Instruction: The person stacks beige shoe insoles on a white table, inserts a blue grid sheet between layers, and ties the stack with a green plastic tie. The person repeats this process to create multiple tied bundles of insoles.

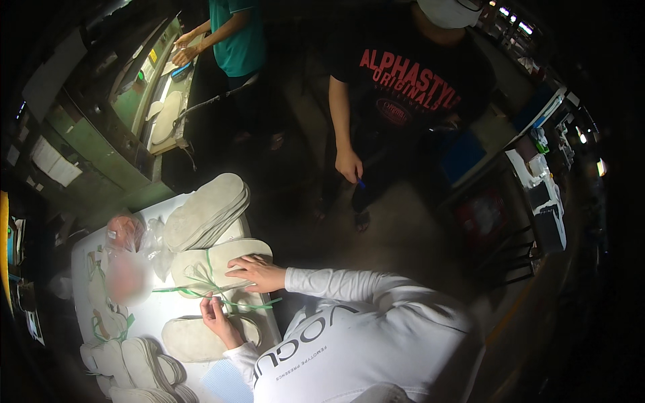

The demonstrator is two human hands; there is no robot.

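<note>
A bundle of pale cream shoe insoles [222, 258] lies on a white table, with green strapping [195, 277] crossing it and knotted loosely near the middle. My right hand [259, 273] rests on top of the bundle, fingers stretched out over the upper insole. Beside the near edge of the bundle, my left hand [219, 324] has its fingers curled, and its fingertips pinch the green strapping. Beneath my left hand sits another insole stack [191, 338]. A taller, untied insole stack [207, 213] stands just beyond the bundle.
Several insole bundles [138, 363] and clear plastic bags [156, 245] cover the left of the white table [156, 322]. A person in a black shirt [403, 80] stands opposite. Another person in teal [238, 43] works at a green machine [111, 151]. Shelving [537, 174] stands right.
</note>
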